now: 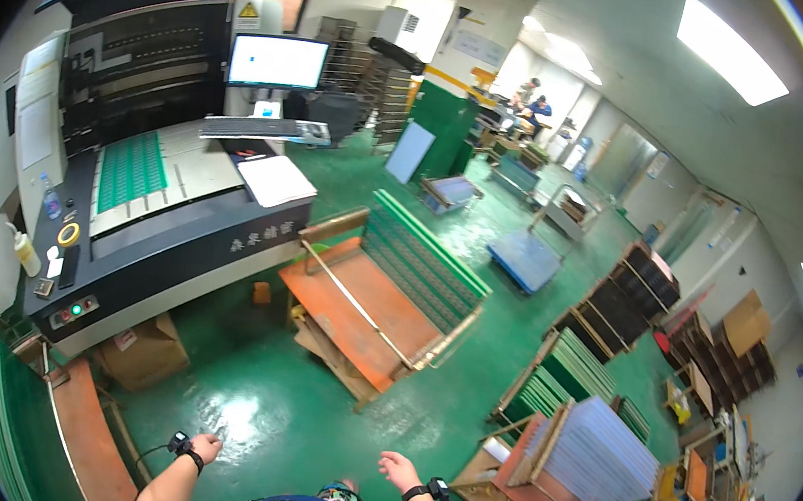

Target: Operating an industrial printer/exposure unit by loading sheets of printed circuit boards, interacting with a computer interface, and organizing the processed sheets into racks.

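Observation:
My left hand [206, 446] hangs low over the green floor, its fingers curled in and nothing visible in them. To the right, my right hand [397, 468] is also held out in the air, fingers loosely bent and a little apart, with nothing in it. Each wrist wears a dark strap with a small device. Neither hand touches anything. Ahead of them stands an orange-topped cart [370, 316] with a metal rail across it. A stack of green circuit-board panels [425, 263] stands upright along its far side.
At left is a large dark machine [177, 246] with green panels on its bed, and a monitor [277, 62]. A cardboard box [144, 353] sits beneath it. An orange cart [89, 433] borders my left; a rack of bluish panels [596, 452] stands right. Beyond is a blue trolley [526, 261].

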### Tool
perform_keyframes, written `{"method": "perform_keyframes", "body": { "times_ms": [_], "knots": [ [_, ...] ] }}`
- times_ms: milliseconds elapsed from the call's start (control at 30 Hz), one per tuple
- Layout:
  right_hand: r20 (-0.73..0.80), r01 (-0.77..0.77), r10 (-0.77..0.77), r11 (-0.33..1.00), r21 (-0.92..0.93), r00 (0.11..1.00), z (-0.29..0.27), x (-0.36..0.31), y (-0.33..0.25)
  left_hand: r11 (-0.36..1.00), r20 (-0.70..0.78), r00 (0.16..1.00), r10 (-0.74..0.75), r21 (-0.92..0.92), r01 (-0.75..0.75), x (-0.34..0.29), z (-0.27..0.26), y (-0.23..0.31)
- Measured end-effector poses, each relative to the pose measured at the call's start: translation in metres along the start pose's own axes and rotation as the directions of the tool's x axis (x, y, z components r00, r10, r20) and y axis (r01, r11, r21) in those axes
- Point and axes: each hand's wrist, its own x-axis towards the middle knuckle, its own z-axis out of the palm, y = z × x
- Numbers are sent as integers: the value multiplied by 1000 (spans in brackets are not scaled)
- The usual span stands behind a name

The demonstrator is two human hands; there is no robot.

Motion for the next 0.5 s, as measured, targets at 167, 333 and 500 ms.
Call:
{"method": "perform_keyframes", "body": {
  "times_ms": [167, 333, 500],
  "knots": [
    [122, -186, 277, 854, -486, 953, 5, 72, 15, 955, 121, 975, -186, -210, 208, 4, 23, -43],
    [268, -370, 419, 904, -215, 867, 46, 147, -23, 721, 147, 831, -536, -433, 541, -11, 51, -117],
    [370, -175, 246, 961, -215, 896, 88, 254, -135, 833, 435, 841, -322, 552, 33, 0, 59, -139]
  ]
}}
